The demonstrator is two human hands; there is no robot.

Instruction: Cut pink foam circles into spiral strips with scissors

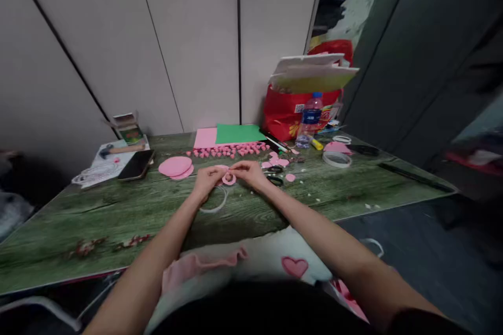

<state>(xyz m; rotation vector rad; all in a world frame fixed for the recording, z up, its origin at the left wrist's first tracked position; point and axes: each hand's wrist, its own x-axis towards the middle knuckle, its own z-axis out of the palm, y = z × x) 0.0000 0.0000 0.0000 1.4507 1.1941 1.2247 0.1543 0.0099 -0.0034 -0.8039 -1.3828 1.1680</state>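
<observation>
My left hand and my right hand meet over the middle of the table. Between their closed fingertips is a small pink paper piece with a round, ring-like end; its exact shape is too small to make out. A thin whitish ring, perhaps a tape roll, lies just below my left hand. Black-handled scissors rest beside my right wrist, their blades partly hidden. Pink paper scraps lie beyond them. Left of my left hand are overlapping pink paper discs.
Several small pink pieces form a row before pink and green sheets. At right are a water bottle, red bag and tape roll. At left are a phone, hammer and small box.
</observation>
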